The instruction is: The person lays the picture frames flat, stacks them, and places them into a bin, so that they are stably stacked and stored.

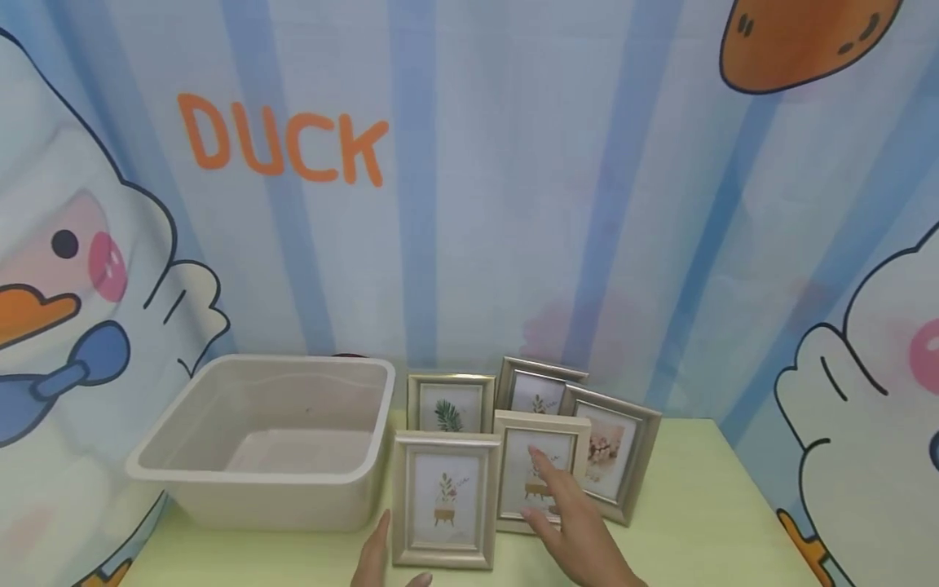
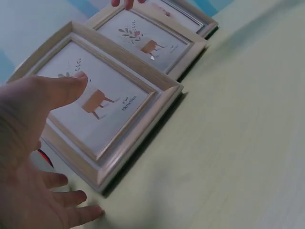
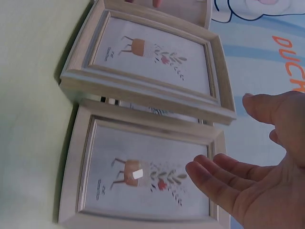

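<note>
Several picture frames stand upright on the table. My left hand [image 2: 43, 148] is beside the left edge of the front silver frame [image 1: 480, 497], its fingers spread; whether it touches is unclear. In front of the neighbouring frame with a potted-plant print [image 1: 511, 497], my right hand [image 1: 583, 534] hovers with fingers extended and thumb apart, gripping nothing. That hand [image 3: 257, 171] also shows in the right wrist view, near both plant prints. Behind stand a frame with a green leaf [image 1: 451, 379], another plant frame [image 1: 506, 383] partly hidden, and a tilted frame with pink blossoms [image 1: 638, 456].
An off-white plastic basin [image 1: 264, 489] stands left of the frames on the pale green table [image 1: 704, 522]. A striped curtain [image 1: 499, 204] with cartoon ducks and the word DUCK hangs right behind. Something dark red [image 1: 348, 355] peeks over the basin's back rim.
</note>
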`<state>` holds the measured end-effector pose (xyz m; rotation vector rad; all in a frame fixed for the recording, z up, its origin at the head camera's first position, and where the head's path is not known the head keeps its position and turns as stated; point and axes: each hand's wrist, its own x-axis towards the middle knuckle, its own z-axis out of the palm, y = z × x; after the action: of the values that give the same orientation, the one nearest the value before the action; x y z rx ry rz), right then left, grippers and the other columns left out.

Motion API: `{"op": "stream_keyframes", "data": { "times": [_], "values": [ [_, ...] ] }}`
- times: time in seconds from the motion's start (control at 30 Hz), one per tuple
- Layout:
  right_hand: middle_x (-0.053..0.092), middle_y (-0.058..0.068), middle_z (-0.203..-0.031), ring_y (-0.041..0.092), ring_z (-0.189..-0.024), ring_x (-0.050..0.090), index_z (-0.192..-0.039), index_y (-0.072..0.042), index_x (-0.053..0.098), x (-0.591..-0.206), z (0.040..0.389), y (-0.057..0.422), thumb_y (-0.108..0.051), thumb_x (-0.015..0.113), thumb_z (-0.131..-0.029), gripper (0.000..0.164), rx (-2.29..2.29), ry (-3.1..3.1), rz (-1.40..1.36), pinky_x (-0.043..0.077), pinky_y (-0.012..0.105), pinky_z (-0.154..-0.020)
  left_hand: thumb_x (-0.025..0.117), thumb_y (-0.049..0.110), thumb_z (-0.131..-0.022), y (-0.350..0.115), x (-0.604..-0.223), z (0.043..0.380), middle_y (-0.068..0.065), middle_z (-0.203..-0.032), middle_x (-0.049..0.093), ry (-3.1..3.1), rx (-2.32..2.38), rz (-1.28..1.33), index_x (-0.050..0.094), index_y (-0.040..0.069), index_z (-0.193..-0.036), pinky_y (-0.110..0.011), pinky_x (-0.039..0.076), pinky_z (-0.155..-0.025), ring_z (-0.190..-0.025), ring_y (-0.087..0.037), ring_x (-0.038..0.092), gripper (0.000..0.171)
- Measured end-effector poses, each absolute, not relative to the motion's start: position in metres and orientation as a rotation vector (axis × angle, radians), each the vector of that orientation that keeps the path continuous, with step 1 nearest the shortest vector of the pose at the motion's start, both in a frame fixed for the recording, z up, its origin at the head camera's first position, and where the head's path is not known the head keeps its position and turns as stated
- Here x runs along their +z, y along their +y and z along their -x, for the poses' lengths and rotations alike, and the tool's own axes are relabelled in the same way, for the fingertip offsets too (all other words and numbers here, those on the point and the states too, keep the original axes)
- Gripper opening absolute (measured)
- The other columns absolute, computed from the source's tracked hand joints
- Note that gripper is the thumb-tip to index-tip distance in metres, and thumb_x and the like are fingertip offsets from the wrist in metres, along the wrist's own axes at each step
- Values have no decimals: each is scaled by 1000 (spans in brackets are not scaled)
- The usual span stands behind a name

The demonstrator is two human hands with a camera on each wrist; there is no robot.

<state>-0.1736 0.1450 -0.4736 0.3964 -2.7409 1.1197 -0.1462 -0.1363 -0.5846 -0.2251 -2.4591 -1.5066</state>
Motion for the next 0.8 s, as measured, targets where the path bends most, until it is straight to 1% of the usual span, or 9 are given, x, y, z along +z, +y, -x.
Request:
{"op": "stream_keyframes", "data": {
  "times": [0.03, 0.1, 0.17, 0.23, 0.3, 0.43, 0.57, 0.67, 0.8],
  "values": [
    [59, 10, -135, 28, -114, 64, -158, -28, 29, -473, 178, 142, -23, 68, -95, 75, 1135, -2746, -422, 60, 39, -85, 85, 24, -73, -135, -582, 147, -44, -146, 32, -2474, -1615, 162, 24, -4, -151, -78, 41, -95, -128, -67, 36, 103],
    [58, 13, -136, 29, -113, 65, -159, -28, 27, -473, 187, 137, -17, 68, -94, 77, 1171, -2735, -471, 61, 39, -86, 83, 21, -77, -133, -579, 149, -44, -151, 22, -2495, -1771, 43, 18, -2, -154, -77, 41, -96, -131, -69, 30, 104],
    [59, 17, -133, 31, -109, 66, -159, -25, 27, -474, 196, 132, -14, 68, -94, 78, 1184, -2720, -515, 61, 40, -85, 83, 19, -78, -131, -578, 153, -43, -153, 18, -2469, -1886, -3, 14, -1, -156, -76, 41, -98, -131, -70, 28, 107],
    [59, 19, -132, 32, -107, 67, -159, -22, 27, -475, 205, 128, -11, 68, -93, 79, 1195, -2692, -563, 62, 40, -83, 82, 18, -79, -131, -578, 157, -43, -152, 20, -2437, -1956, 12, 11, -2, -157, -76, 40, -99, -131, -69, 30, 107],
    [60, 19, -132, 33, -107, 67, -158, -20, 29, -477, 213, 125, -8, 69, -92, 78, 1199, -2670, -620, 62, 39, -83, 81, 17, -80, -131, -579, 160, -42, -151, 25, -2389, -2039, 39, 11, -1, -157, -76, 38, -102, -132, -67, 32, 106],
    [52, 17, -145, 31, -108, 67, -157, -17, 32, -482, 224, 119, -2, 67, -91, 76, 1224, -2668, -742, 61, 30, -82, 79, 16, -82, -135, -581, 162, -38, -149, 36, -2347, -2095, 78, 14, 0, -158, -74, 36, -105, -133, -60, 38, 101],
    [43, 17, -155, 32, -103, 68, -156, -14, 32, -487, 229, 114, 1, 64, -92, 73, 1252, -2668, -808, 59, 21, -76, 78, 15, -83, -137, -585, 161, -39, -147, 40, -2354, -2094, 104, 14, 0, -158, -75, 36, -105, -132, -59, 41, 99],
    [48, 19, -151, 31, -97, 69, -155, -13, 35, -490, 231, 111, 4, 64, -91, 72, 1254, -2633, -816, 59, 20, -72, 77, 15, -84, -137, -588, 160, -41, -146, 39, -2365, -2086, 124, 13, -1, -158, -75, 37, -104, -132, -60, 41, 99],
    [59, 18, -139, 26, -93, 70, -152, -12, 39, -494, 231, 108, 5, 66, -88, 72, 1270, -2616, -784, 58, 21, -72, 77, 17, -84, -139, -589, 159, -43, -146, 37, -2384, -2064, 107, 14, -1, -157, -74, 39, -102, -130, -61, 42, 99]
  ]
}}
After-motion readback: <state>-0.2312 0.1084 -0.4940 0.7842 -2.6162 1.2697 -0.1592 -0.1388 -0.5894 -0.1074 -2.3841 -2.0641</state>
